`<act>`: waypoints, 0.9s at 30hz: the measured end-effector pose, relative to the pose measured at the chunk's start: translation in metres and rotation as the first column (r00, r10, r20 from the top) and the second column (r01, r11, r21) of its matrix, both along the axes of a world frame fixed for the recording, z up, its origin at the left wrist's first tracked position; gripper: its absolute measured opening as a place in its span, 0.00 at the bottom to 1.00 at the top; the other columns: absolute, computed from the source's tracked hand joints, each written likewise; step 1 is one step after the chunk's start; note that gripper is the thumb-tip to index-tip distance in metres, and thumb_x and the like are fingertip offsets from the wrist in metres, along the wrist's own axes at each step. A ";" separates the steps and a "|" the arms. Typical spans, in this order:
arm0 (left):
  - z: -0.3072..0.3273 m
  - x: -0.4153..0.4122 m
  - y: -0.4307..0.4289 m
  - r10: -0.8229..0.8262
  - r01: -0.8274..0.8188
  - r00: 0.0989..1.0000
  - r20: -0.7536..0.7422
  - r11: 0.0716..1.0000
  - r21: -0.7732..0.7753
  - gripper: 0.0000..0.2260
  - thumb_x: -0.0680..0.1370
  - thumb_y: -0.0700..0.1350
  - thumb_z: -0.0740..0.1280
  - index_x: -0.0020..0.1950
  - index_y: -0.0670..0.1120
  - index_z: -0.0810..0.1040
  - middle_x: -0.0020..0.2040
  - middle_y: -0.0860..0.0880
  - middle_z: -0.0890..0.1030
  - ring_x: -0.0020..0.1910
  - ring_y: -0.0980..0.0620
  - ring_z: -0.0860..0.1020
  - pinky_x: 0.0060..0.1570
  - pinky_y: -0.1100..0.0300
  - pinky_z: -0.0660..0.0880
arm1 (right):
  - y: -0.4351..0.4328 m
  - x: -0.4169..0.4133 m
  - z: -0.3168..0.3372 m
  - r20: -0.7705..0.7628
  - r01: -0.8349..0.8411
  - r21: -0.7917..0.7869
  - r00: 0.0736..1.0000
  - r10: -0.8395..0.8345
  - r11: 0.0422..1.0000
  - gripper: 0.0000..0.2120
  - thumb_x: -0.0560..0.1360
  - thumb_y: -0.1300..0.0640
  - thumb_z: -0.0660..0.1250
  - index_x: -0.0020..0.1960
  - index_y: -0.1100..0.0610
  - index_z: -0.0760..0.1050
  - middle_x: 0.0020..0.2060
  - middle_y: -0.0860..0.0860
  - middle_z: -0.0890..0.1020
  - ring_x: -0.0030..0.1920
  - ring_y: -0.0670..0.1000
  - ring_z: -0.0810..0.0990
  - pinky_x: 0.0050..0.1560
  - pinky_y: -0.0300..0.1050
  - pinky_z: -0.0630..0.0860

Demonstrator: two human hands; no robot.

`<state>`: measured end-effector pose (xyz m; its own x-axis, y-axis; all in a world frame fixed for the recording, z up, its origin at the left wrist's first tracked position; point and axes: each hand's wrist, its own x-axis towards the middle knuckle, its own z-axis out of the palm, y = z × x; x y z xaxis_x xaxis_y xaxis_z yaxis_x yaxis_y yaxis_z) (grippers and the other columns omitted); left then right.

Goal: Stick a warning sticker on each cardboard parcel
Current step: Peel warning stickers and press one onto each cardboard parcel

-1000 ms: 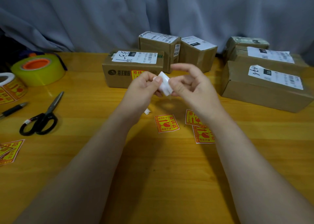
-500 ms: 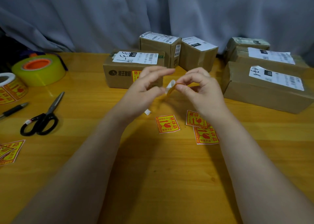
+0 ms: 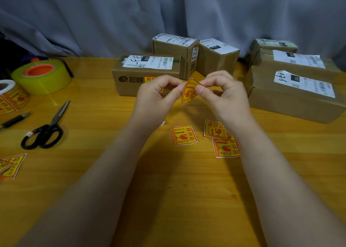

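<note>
Backdrop: grey curtain (image 3: 93,12) hangs behind a wooden worktop (image 3: 168,181), and the brown parcels stand out plainly against both.
Landmark: the 33-1 parcel (image 3: 129,86) sits nearest the person. A warning label (image 3: 149,78) already shows on its front face, partly hidden behind the left hand, so this one looks done.
Held sticker: a yellow-and-red warning sticker (image 3: 187,95) hangs in the air just in front of the 33-1 parcel, curled, with its print toward the camera.
Left hand (image 3: 155,100): its fingers (image 3: 176,91) are curled and pinch the sticker's left edge, probably to steady it.
Right hand (image 3: 226,98): thumb and forefinger pinch the sticker's upper right corner, probably to work it free of its backing. I cannot tell whether the backing is off.
Loose stickers (image 3: 183,135): three lie flat on the person's side of the 33-1 parcel, two of them overlapping. They look like a supply kept within easy reach.
Small parcels (image 3: 174,55): two stand behind and to the right of the 33-1 parcel.
Long parcels (image 3: 292,104): three sit well to its right. No warning sticker shows on these from here, so most of the job seems left.
Tools: the tape roll (image 3: 41,76), sticker roll (image 3: 11,97), scissors (image 3: 46,130) and pen (image 3: 13,120) sit well left of the 33-1 parcel, away from the working area.
</note>
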<state>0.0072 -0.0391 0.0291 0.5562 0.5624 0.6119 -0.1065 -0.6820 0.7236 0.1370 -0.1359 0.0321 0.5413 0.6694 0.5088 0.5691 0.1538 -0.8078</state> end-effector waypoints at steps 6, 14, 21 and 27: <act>-0.002 0.001 0.001 0.019 -0.020 1.000 -0.004 0.992 -0.122 0.03 0.75 0.42 0.68 0.47 0.45 0.81 0.42 0.50 0.83 0.43 0.54 0.81 0.46 0.57 0.79 | 0.000 -0.001 -0.001 -0.117 0.002 -0.015 0.993 -0.003 1.000 0.05 0.71 0.60 0.71 0.40 0.51 0.78 0.43 0.45 0.77 0.45 0.39 0.76 0.45 0.27 0.71; -0.001 0.002 -0.003 0.041 -0.038 0.999 0.003 0.955 -0.295 0.03 0.76 0.42 0.68 0.43 0.50 0.79 0.41 0.52 0.83 0.42 0.56 0.81 0.45 0.63 0.78 | 0.002 -0.003 -0.003 -0.321 0.016 -0.071 0.946 -0.038 0.997 0.01 0.72 0.57 0.71 0.43 0.52 0.79 0.43 0.52 0.83 0.47 0.48 0.80 0.51 0.42 0.75; -0.005 0.006 -0.004 0.035 -0.021 0.999 0.017 0.854 -0.519 0.02 0.77 0.42 0.66 0.46 0.46 0.78 0.43 0.49 0.83 0.42 0.58 0.82 0.41 0.68 0.76 | 0.004 -0.006 -0.005 -0.472 0.007 -0.087 0.880 -0.048 0.996 0.04 0.74 0.56 0.68 0.42 0.52 0.80 0.38 0.46 0.84 0.44 0.43 0.80 0.53 0.45 0.76; -0.001 -0.001 0.009 -0.182 0.087 0.977 -0.107 0.810 -0.580 0.12 0.76 0.39 0.66 0.59 0.48 0.72 0.45 0.45 0.83 0.45 0.53 0.81 0.49 0.62 0.76 | 0.000 -0.005 -0.003 -0.352 -0.087 -0.143 0.936 0.032 0.986 0.02 0.75 0.59 0.66 0.45 0.56 0.78 0.42 0.55 0.84 0.43 0.47 0.82 0.45 0.37 0.79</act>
